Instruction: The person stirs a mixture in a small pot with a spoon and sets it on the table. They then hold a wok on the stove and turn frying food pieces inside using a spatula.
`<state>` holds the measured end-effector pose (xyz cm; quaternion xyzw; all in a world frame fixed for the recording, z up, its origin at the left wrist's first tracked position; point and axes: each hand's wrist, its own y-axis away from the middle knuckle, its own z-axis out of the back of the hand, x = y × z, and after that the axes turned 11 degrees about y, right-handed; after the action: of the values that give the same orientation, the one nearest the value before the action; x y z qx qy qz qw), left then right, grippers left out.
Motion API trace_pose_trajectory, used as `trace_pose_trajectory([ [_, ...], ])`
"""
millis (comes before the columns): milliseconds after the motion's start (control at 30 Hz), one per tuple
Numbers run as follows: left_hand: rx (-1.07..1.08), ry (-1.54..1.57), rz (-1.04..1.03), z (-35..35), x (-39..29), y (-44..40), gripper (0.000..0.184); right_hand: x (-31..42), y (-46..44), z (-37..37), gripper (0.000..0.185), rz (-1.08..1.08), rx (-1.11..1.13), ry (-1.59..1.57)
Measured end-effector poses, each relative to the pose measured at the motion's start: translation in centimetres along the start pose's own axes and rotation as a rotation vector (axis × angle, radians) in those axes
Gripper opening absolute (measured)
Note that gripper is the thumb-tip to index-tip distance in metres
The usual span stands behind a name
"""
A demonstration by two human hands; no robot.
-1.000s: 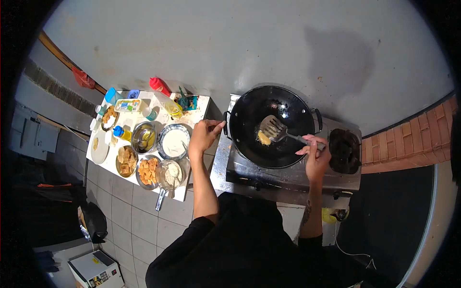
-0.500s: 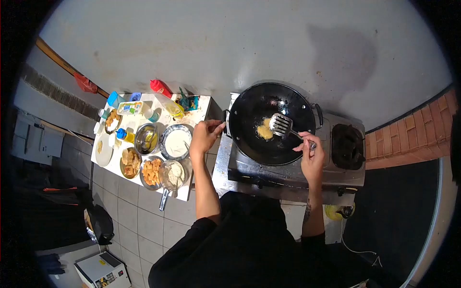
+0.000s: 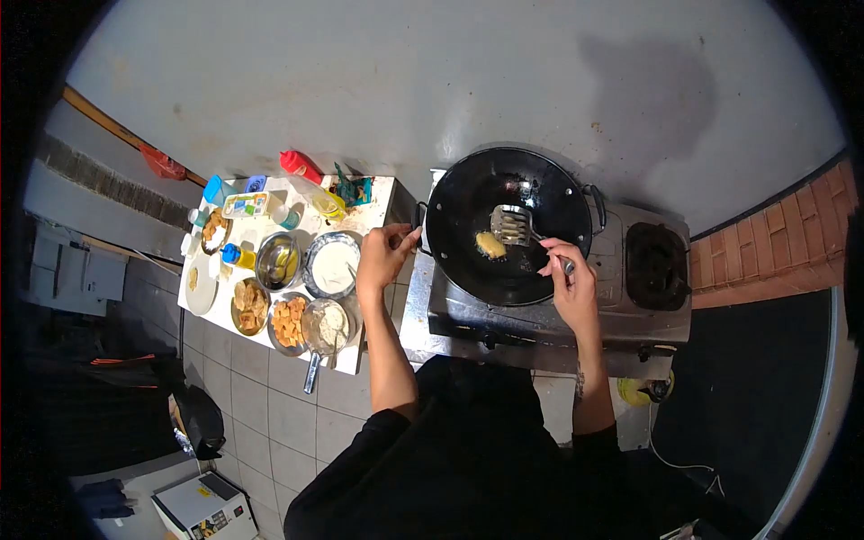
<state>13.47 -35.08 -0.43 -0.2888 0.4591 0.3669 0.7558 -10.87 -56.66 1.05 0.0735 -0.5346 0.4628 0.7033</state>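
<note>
A black wok sits on the metal stove, with golden frying food near the middle of its bowl. My right hand is closed round the handle of a slotted spatula. The spatula's metal head is inside the wok, just above and right of the food, tilted, and I cannot tell whether more food lies under it. At the wok's left side, my left hand pinches the loop handle with thumb and fingers.
Left of the stove, a white table carries a bowl of white batter, a plate of orange-brown cubes, a pan of pale mixture, and several bottles and dishes. A second burner is at the right.
The spatula head has shifted slightly left and turned in the wok. My right hand has moved a little left with it. My left hand stays at the wok handle.
</note>
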Motion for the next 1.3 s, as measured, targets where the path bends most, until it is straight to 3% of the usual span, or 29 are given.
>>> trace_pose_trajectory([
  [233, 0.013, -0.016, 0.007, 0.1, -0.1, 0.1, 0.039, 0.4, 0.5, 0.8, 0.009, -0.018, -0.03, 0.063],
  [733, 0.008, -0.035, 0.011, 0.1, -0.4, 0.0, 0.039, 0.5, 0.6, -2.1, 0.009, -0.106, -0.198, -0.163],
  [1033, 0.036, -0.004, 0.01, 0.2, -0.9, 0.0, 0.039, 3.2, 1.1, -1.9, 0.009, -0.122, -0.176, -0.24],
  [1267, 0.03, -0.034, 0.006, 0.3, -0.4, 0.0, 0.038, 4.0, 0.8, -1.6, 0.007, -0.023, -0.157, -0.067],
  [1300, 0.023, -0.034, -0.005, 0.4, -0.4, 0.1, 0.037, 3.7, 0.8, -1.4, 0.007, -0.084, -0.215, -0.106],
])
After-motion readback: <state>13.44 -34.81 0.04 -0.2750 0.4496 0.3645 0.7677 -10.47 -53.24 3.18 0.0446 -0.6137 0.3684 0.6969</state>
